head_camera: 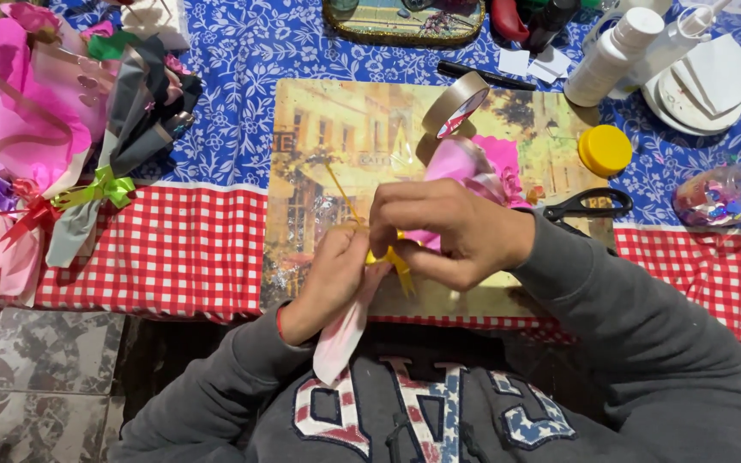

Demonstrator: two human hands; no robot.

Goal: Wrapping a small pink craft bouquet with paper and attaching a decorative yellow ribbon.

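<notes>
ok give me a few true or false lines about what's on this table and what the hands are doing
1. Both hands, the left hand and the right hand, are on the pink paper-wrapped flower cone tied with a yellow ribbon. True.
2. The black-handled scissors are held in the right hand. False: they lie on the picture placemat, to the right of the hands.
3. The round yellow lid lies near the placemat's right edge. True.
4. The roll of tan tape lies flat on the red checked cloth. False: it stands on edge on the placemat.
5. Finished wrapped bouquets lie at the table's left. True.
</notes>
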